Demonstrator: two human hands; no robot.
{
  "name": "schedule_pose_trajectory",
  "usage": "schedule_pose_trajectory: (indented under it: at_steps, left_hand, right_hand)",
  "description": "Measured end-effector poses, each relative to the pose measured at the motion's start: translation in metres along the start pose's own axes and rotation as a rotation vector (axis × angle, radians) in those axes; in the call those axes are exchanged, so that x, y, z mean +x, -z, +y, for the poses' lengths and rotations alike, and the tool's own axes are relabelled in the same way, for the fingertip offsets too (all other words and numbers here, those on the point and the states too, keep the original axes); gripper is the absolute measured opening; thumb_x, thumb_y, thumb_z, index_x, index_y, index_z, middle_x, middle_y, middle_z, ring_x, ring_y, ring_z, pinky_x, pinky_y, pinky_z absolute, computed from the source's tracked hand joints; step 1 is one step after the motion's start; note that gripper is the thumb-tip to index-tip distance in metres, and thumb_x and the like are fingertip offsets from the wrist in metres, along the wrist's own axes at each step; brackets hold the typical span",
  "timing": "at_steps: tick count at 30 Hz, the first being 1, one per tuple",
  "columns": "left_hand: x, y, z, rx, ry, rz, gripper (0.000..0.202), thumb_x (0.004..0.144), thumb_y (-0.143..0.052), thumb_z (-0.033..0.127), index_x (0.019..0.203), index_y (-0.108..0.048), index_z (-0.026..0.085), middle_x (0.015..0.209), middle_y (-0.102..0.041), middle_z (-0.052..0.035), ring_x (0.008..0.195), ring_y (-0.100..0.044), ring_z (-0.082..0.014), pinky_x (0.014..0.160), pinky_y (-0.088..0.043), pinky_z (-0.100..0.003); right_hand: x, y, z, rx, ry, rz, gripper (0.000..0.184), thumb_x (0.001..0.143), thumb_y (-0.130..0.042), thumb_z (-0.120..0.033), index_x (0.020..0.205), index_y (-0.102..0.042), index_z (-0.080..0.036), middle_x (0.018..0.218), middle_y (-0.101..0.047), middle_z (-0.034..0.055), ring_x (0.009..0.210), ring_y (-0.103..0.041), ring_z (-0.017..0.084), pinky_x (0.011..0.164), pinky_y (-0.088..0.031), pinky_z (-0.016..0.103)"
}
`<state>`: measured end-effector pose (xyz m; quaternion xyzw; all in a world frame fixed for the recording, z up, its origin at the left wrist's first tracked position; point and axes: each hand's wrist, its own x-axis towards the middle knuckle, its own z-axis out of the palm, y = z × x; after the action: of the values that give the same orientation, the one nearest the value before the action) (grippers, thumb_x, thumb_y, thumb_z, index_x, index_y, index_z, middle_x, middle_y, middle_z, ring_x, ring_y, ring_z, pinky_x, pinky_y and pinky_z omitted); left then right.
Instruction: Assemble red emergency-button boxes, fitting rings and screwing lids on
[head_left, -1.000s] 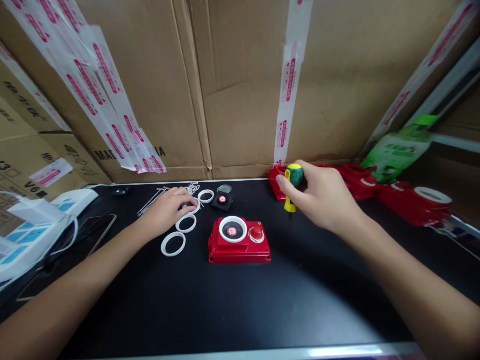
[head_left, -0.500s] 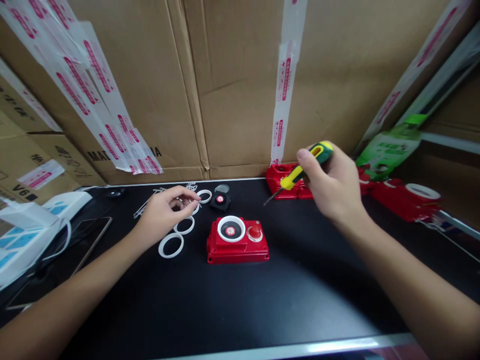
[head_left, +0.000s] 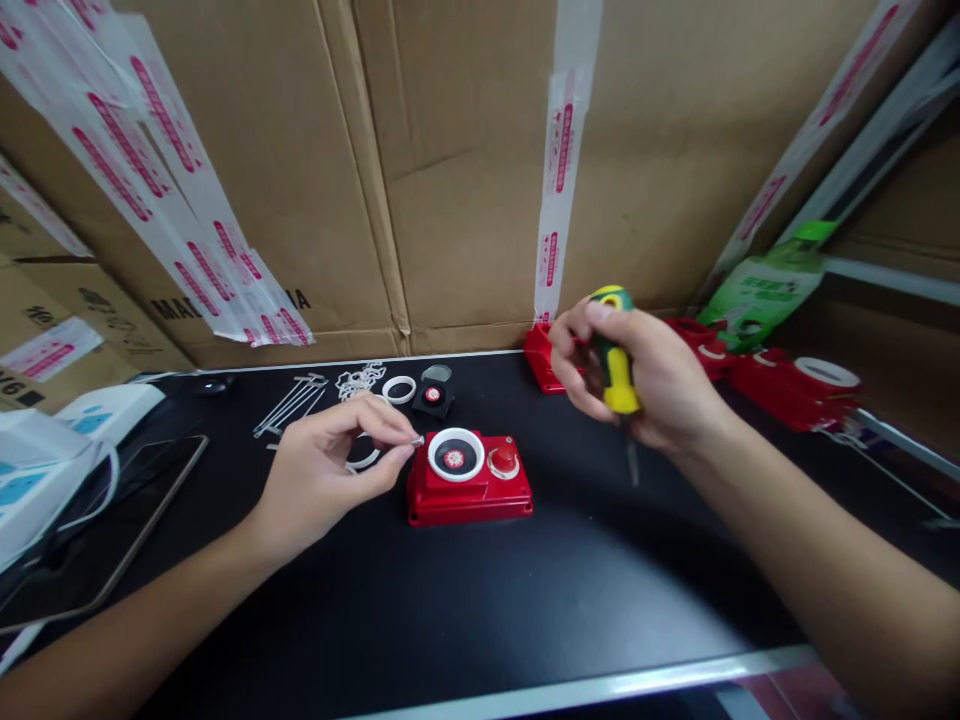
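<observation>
A red box (head_left: 469, 485) with a white-ringed round dial and a red button lies on the black table (head_left: 450, 600). My left hand (head_left: 330, 470) pinches a small metal screw (head_left: 417, 439) at the box's top left corner. My right hand (head_left: 645, 385) is closed around a yellow-and-green screwdriver (head_left: 616, 365), held upright to the right of the box, its shaft pointing down above the table.
White rings (head_left: 398, 389), a small black part (head_left: 433, 395), loose screws (head_left: 360, 379) and metal pins (head_left: 292, 400) lie behind the box. More red boxes (head_left: 787, 385) line the back right. A phone (head_left: 97, 545) and white packs (head_left: 45, 460) sit at left. Cardboard walls stand behind.
My left hand left the ring pile and came to the red box with a screw pinched. My right hand lifted the screwdriver and turned it tip-down.
</observation>
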<state>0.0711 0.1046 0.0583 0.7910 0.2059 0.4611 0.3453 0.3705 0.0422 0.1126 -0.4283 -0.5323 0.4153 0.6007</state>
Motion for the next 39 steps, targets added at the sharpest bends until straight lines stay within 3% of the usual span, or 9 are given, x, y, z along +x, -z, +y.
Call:
schedule_pose_trajectory:
  at_steps: [2,4,6,9,16,21,24,29,39]
  left_hand:
    - [-0.004,-0.002,0.008,0.085,-0.087,-0.031,0.019,0.089,-0.077,0.007,0.086,-0.072,0.024,0.090,-0.079,-0.0014,0.086,-0.073,-0.0186,0.084,-0.059,-0.038]
    - [-0.008,-0.002,0.014,0.191,-0.210,-0.055,0.022,0.089,-0.078,0.006,0.091,-0.073,0.026,0.091,-0.081,-0.0010,0.083,-0.073,-0.0194,0.083,-0.058,-0.041]
    - [-0.010,-0.003,0.020,0.284,-0.324,-0.057,0.025,0.087,-0.079,0.005,0.096,-0.075,0.028,0.092,-0.082,-0.0008,0.080,-0.074,-0.0204,0.078,-0.059,-0.042]
    - [-0.011,-0.004,0.027,0.358,-0.393,-0.048,0.027,0.087,-0.080,0.008,0.101,-0.078,0.032,0.090,-0.085,-0.0003,0.075,-0.077,-0.0224,0.069,-0.061,-0.041]
    - [-0.014,-0.009,0.038,0.394,-0.430,-0.071,0.032,0.086,-0.083,0.009,0.106,-0.080,0.035,0.092,-0.087,0.0004,0.071,-0.079,-0.0218,0.065,-0.064,-0.038]
    - [-0.013,-0.010,0.032,0.359,-0.393,-0.116,0.027,0.093,-0.076,0.010,0.107,-0.078,0.033,0.092,-0.086,0.0005,0.078,-0.080,-0.0224,0.075,-0.063,-0.039]
    - [-0.010,-0.008,0.019,0.451,-0.322,-0.149,0.025,0.094,-0.078,0.019,0.115,-0.072,0.030,0.107,-0.083,-0.0031,0.097,-0.078,-0.0257,0.093,-0.061,-0.044]
    - [-0.014,-0.006,-0.010,0.544,-0.063,-0.375,0.087,0.081,-0.092,0.049,0.153,-0.047,0.030,0.154,-0.061,-0.0146,0.143,-0.059,-0.0388,0.119,-0.051,-0.056]
    - [-0.016,-0.004,-0.026,0.541,0.112,-0.465,0.089,0.086,-0.086,0.050,0.159,-0.039,0.031,0.158,-0.057,-0.0124,0.141,-0.063,-0.0376,0.119,-0.054,-0.054]
  right_hand:
    - [-0.011,-0.012,-0.001,-0.040,-0.120,-0.174,0.027,0.094,-0.078,-0.046,0.089,-0.063,-0.024,0.059,-0.048,-0.0088,0.040,-0.030,0.008,0.036,-0.024,0.024]
    - [-0.023,-0.027,0.000,-0.146,-0.164,-0.323,0.030,0.083,-0.091,-0.039,0.100,-0.072,-0.023,0.065,-0.058,-0.0079,0.047,-0.044,0.009,0.043,-0.036,0.023]
    - [-0.033,-0.042,0.004,-0.197,-0.143,-0.405,0.029,0.079,-0.094,-0.032,0.100,-0.078,-0.021,0.090,-0.074,-0.0012,0.076,-0.065,0.014,0.070,-0.054,0.025]
    - [-0.042,-0.056,0.011,-0.167,-0.155,-0.419,0.025,0.081,-0.093,-0.028,0.100,-0.079,-0.020,0.100,-0.078,0.0002,0.093,-0.069,0.017,0.086,-0.055,0.026]
    - [-0.045,-0.058,0.011,-0.150,-0.101,-0.441,0.018,0.081,-0.087,-0.015,0.095,-0.076,-0.019,0.092,-0.075,-0.0016,0.085,-0.066,0.015,0.082,-0.052,0.024]
    - [-0.039,-0.051,0.000,-0.308,0.008,-0.378,0.012,0.078,-0.078,-0.013,0.085,-0.068,-0.018,0.079,-0.063,-0.0037,0.069,-0.055,0.012,0.064,-0.046,0.023]
    - [-0.030,-0.036,-0.006,-0.462,0.075,-0.303,0.012,0.076,-0.072,-0.012,0.081,-0.064,-0.020,0.077,-0.058,-0.0037,0.069,-0.052,0.013,0.062,-0.044,0.024]
    - [-0.017,-0.006,-0.009,-0.624,0.211,-0.346,0.013,0.074,-0.069,-0.011,0.080,-0.064,-0.021,0.082,-0.063,-0.0023,0.073,-0.055,0.015,0.068,-0.045,0.027]
    - [-0.012,0.001,0.008,-0.510,0.078,-0.599,0.017,0.072,-0.066,-0.011,0.085,-0.064,-0.021,0.080,-0.060,-0.0054,0.072,-0.053,0.013,0.066,-0.043,0.025]
